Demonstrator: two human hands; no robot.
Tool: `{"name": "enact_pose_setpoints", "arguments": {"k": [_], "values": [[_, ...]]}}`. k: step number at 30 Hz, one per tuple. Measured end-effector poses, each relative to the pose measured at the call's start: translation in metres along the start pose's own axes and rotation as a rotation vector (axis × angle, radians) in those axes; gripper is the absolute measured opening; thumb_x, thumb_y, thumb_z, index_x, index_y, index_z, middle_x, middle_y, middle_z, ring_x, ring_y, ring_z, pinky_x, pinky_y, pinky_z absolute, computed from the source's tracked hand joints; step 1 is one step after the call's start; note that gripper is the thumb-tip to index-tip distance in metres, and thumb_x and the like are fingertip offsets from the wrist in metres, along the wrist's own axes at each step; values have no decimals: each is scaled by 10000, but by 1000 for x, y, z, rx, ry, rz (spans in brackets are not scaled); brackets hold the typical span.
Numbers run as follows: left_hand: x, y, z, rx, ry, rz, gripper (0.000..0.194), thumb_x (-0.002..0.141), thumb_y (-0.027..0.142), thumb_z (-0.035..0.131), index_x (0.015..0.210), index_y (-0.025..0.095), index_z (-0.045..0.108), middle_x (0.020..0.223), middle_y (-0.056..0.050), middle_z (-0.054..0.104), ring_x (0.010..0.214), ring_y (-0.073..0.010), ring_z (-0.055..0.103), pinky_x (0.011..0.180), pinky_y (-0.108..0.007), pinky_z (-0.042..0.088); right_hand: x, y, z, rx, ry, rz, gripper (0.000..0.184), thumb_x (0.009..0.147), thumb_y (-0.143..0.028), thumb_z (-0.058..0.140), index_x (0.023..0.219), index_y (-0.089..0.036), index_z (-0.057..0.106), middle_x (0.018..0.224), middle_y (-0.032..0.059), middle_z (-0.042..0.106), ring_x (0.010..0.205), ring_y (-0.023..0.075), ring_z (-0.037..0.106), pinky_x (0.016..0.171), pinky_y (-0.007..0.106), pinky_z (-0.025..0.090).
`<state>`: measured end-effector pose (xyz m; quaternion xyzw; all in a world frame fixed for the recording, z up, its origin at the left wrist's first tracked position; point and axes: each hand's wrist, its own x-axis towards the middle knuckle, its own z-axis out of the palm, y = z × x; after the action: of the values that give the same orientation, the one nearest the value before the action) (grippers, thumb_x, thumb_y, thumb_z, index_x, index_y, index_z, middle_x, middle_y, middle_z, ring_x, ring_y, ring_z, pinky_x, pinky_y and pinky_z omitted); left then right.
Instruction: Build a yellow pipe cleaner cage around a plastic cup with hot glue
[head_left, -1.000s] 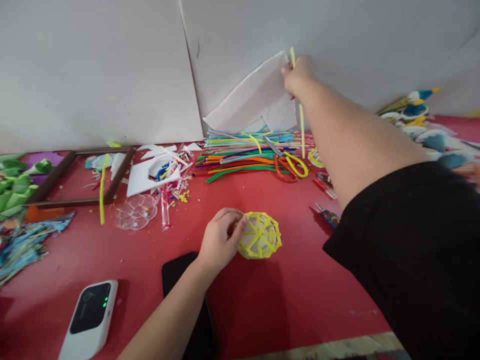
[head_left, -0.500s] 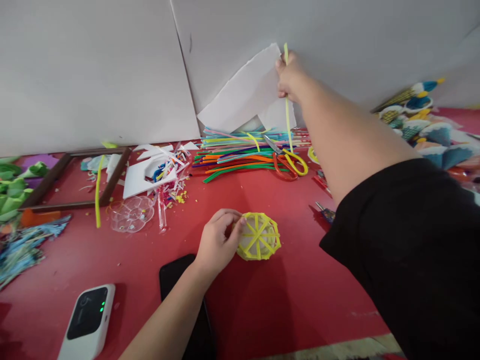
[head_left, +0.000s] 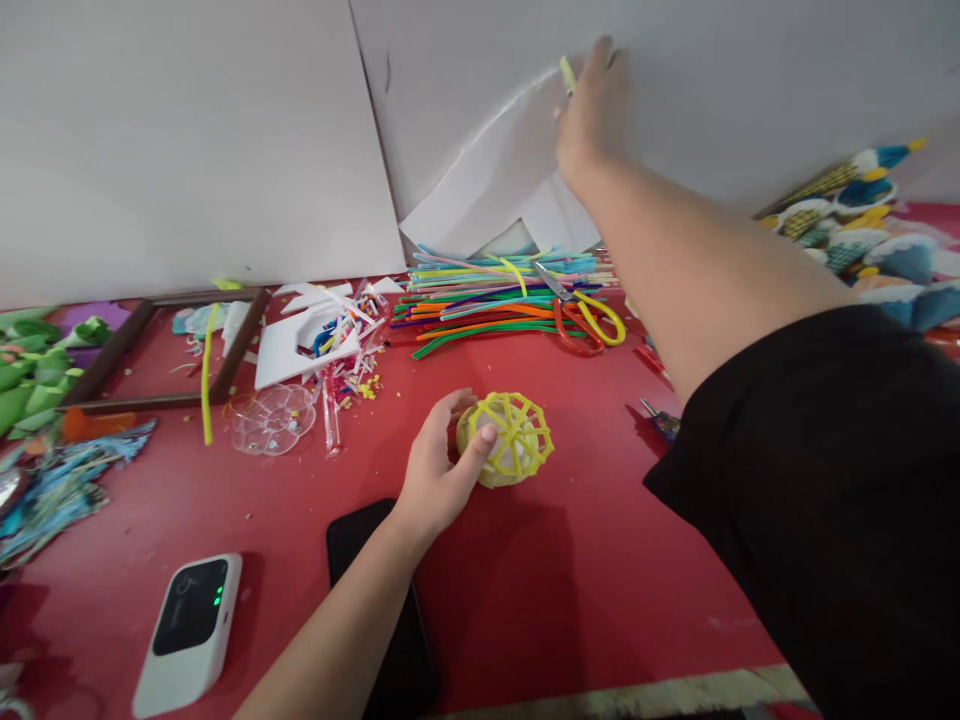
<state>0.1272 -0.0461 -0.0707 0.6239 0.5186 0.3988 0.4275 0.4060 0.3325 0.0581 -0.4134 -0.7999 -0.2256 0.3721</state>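
Observation:
In the head view my left hand [head_left: 444,462] is closed on a round yellow spoked piece [head_left: 513,440], thumb on top and fingers at its far left side. The piece has a lattice of yellow strips above a pale round base. Up by the wall, my right hand [head_left: 594,110] is slightly blurred. The short end of a yellow pipe cleaner [head_left: 568,74] shows at its fingers; the rest is hidden. A white paper sheet [head_left: 495,160] leans on the wall beside this hand. Below lie bundled coloured pipe cleaners [head_left: 480,312] and scissors [head_left: 598,318].
On the red table [head_left: 300,530] lie a black phone [head_left: 360,535] under my left forearm and a white device [head_left: 189,630]. A brown frame [head_left: 135,345], a clear flower-shaped tray [head_left: 274,420], white foam scraps [head_left: 277,350] and a loose yellow strip [head_left: 207,385] are further left.
My right hand has gone up along the wall, and the pipe cleaner no longer hangs visibly below it. The yellow piece is tilted more, with its pale side now showing.

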Motion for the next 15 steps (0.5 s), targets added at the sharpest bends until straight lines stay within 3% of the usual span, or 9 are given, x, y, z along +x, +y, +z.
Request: {"name": "enact_pose_setpoints", "arguments": {"k": [2,4,5,7,8,10,12,15], "values": [[0,-4,0,-18,-76,2,994,799,711,770,1538,181,369,1519,-235,530,1419,-380,546,1160,-574,473,-1,-15,-18,-116,13,188,903,1054,-618,272,1287,221,511,1248,366,666,930,144,787,541,146,393],[0,-8,0,15,-133,46,1346,570,678,950,1604,190,241,1578,-264,440,1478,-448,457,1205,-644,399,0,-36,-41,-205,-27,316,969,996,-618,413,1387,268,386,1227,384,660,976,190,788,579,146,413],[0,-9,1,54,-149,74,1429,488,634,1001,1610,204,229,1586,-261,423,1483,-471,435,1208,-669,380,1,-50,-53,-224,-66,341,1017,934,-645,510,1405,249,396,1232,382,666,1001,215,785,624,154,452],[1,-11,2,139,-155,111,1360,489,541,1029,1585,228,288,1575,-237,435,1467,-485,434,1201,-696,369,-3,-84,-80,-236,-139,339,1087,870,-681,560,1405,252,400,1242,374,657,1104,346,745,733,287,513],[1,-12,2,165,-149,114,1265,536,494,1017,1561,229,326,1558,-226,454,1453,-479,448,1193,-699,376,-9,-104,-94,-224,-168,304,1021,900,-667,560,1433,194,428,1248,334,677,1130,368,733,788,341,525],[3,-11,4,122,-123,87,1112,617,414,973,1522,224,354,1514,-215,495,1423,-450,492,1174,-679,409,-33,-148,-123,-176,-199,183,743,1030,-572,479,1442,45,524,1279,247,710,1139,326,744,863,359,534],[5,-9,5,-52,-110,10,1096,614,371,961,1502,227,336,1476,-202,525,1387,-412,548,1151,-629,461,-74,-193,-151,-121,-208,56,452,1075,-436,498,1292,-73,657,1127,152,781,1055,268,774,845,327,554],[9,-5,6,-294,-115,-110,1051,578,389,976,1420,225,370,1402,-167,584,1278,-349,652,1097,-531,539,-150,-247,-188,-18,-161,-41,273,1089,-292,451,1226,-154,642,1024,84,797,896,184,774,733,259,563]]}}
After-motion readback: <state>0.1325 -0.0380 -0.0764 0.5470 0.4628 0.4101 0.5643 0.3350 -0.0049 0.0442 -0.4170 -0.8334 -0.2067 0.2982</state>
